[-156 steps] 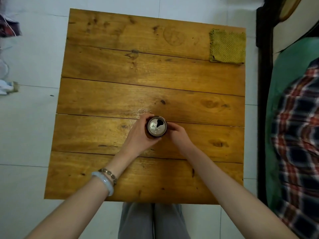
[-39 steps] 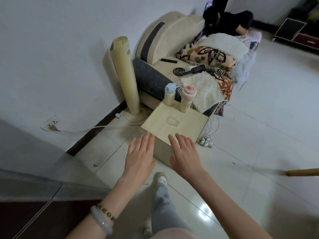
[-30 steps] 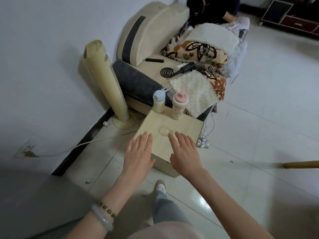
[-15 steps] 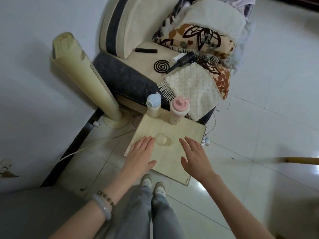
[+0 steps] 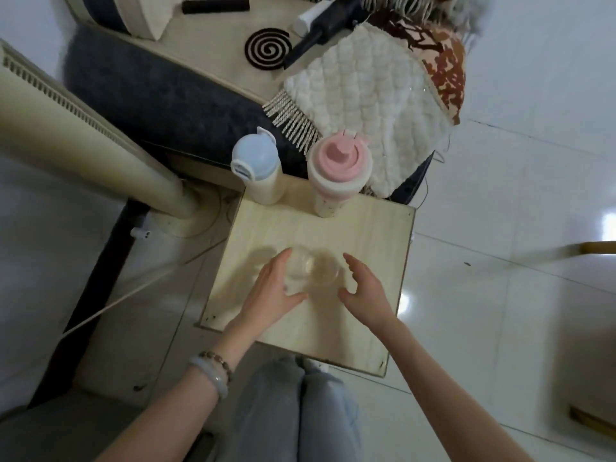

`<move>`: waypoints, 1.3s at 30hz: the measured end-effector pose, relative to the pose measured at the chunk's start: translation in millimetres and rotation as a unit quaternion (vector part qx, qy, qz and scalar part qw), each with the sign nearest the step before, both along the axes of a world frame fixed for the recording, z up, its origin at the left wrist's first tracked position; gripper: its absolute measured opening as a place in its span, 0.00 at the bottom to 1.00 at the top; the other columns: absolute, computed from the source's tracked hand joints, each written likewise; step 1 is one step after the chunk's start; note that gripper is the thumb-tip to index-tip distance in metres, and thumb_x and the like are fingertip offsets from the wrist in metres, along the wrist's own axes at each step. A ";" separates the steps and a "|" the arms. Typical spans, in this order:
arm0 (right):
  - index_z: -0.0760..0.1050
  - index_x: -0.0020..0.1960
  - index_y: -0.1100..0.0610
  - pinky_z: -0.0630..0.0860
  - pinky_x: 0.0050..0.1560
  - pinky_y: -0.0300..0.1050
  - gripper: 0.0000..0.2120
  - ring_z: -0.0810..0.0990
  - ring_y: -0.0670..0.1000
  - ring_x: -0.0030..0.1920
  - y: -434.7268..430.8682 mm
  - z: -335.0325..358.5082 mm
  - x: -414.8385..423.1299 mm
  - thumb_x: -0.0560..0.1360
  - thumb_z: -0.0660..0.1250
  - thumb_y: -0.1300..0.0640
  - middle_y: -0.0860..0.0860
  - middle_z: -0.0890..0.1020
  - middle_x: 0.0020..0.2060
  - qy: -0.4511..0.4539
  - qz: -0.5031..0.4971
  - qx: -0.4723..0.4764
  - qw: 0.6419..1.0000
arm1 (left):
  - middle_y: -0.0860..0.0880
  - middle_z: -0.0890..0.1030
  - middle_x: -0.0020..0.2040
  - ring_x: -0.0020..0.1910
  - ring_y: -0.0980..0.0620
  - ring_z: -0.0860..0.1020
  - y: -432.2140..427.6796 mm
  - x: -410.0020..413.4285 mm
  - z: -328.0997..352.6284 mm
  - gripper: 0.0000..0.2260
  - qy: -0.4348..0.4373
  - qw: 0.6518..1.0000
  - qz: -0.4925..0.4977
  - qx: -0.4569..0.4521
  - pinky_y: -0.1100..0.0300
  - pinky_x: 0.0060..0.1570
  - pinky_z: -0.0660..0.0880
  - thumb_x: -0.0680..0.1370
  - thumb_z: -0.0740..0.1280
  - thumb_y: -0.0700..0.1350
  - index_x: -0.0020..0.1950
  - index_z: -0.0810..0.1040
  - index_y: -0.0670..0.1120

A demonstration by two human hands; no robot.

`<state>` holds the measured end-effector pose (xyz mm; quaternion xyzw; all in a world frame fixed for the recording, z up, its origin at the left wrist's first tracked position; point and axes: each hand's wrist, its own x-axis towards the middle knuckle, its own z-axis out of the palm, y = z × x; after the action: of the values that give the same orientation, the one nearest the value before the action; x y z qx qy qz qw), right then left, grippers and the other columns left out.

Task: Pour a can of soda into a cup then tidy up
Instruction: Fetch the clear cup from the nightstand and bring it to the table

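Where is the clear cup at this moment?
In the head view, the clear cup stands on the small pale table, between the left hand and right hand, nearer than the two lidded bottles.

We see a clear, empty-looking cup (image 5: 311,271) standing upright on the pale wooden stand (image 5: 373,235), about midway between its left and right edges, nearer the front edge than the back.

A pale wooden stand (image 5: 366,248) carries two bottles (image 5: 258,168) and a clear cup (image 5: 311,271).

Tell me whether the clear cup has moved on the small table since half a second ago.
Cannot tell: the camera moved, and the clear cup stays mid-table, before the pink bottle.
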<state>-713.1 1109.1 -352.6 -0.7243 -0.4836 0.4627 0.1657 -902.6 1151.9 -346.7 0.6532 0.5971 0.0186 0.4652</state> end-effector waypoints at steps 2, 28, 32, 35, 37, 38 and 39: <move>0.62 0.73 0.56 0.64 0.63 0.34 0.29 0.70 0.50 0.67 1.6 -20.0 -2.5 0.73 0.63 0.67 0.52 0.70 0.69 0.045 -0.061 -0.016 0.997 | 0.50 0.62 0.74 0.68 0.55 0.65 1.6 6.1 -23.6 0.42 -0.032 0.999 0.022 -0.006 0.68 0.59 0.67 0.68 0.76 0.47 0.75 0.55 0.51; 0.77 0.62 0.58 0.72 0.63 0.39 0.20 0.77 0.47 0.62 -51.6 197.3 -9.8 0.74 0.60 0.71 0.51 0.81 0.58 0.300 -0.185 0.016 0.936 | 0.58 0.75 0.60 0.62 0.58 0.71 -10.6 6.4 176.6 0.30 -0.151 0.985 -0.032 0.072 0.66 0.59 0.65 0.63 0.79 0.49 0.60 0.70 0.59; 0.78 0.60 0.58 0.70 0.67 0.49 0.20 0.77 0.50 0.62 -84.3 254.3 -9.9 0.68 0.64 0.64 0.53 0.82 0.57 0.349 -0.247 0.043 0.903 | 0.58 0.76 0.59 0.61 0.60 0.72 -22.4 13.2 243.4 0.30 -0.174 0.977 -0.096 0.081 0.71 0.57 0.64 0.63 0.79 0.49 0.61 0.71 0.58; 0.78 0.60 0.59 0.68 0.69 0.54 0.22 0.76 0.53 0.63 -113.8 282.8 -8.4 0.66 0.64 0.64 0.56 0.81 0.57 0.375 -0.300 0.076 0.874 | 0.60 0.77 0.59 0.58 0.67 0.72 -35.0 27.6 281.4 0.29 -0.196 0.967 -0.143 0.081 0.78 0.54 0.63 0.63 0.79 0.48 0.60 0.71 0.59; 0.78 0.60 0.60 0.67 0.69 0.53 0.23 0.76 0.53 0.63 -134.4 298.3 -3.6 0.65 0.64 0.64 0.57 0.81 0.58 0.381 -0.324 0.097 0.860 | 0.61 0.76 0.58 0.56 0.71 0.71 -45.3 41.6 299.1 0.29 -0.205 0.958 -0.184 0.081 0.80 0.53 0.63 0.63 0.79 0.48 0.60 0.72 0.57; 0.78 0.59 0.59 0.68 0.69 0.53 0.23 0.76 0.53 0.63 -145.4 305.9 -0.2 0.65 0.64 0.64 0.57 0.81 0.58 0.382 -0.335 0.109 0.854 | 0.62 0.76 0.57 0.56 0.72 0.71 -51.8 49.8 307.0 0.28 -0.206 0.953 -0.205 0.082 0.80 0.53 0.63 0.63 0.79 0.48 0.60 0.72 0.57; 0.78 0.59 0.59 0.68 0.69 0.52 0.23 0.76 0.53 0.63 -157.2 312.1 4.3 0.64 0.63 0.64 0.57 0.81 0.57 0.381 -0.347 0.120 0.848 | 0.63 0.75 0.57 0.56 0.71 0.71 -59.0 59.0 314.1 0.28 -0.208 0.948 -0.225 0.084 0.78 0.54 0.64 0.63 0.79 0.48 0.59 0.72 0.57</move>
<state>-708.9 951.9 -40.5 -0.5865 -0.1512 0.5526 0.5725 -843.6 1093.0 -32.6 0.7890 0.3209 0.0983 0.5147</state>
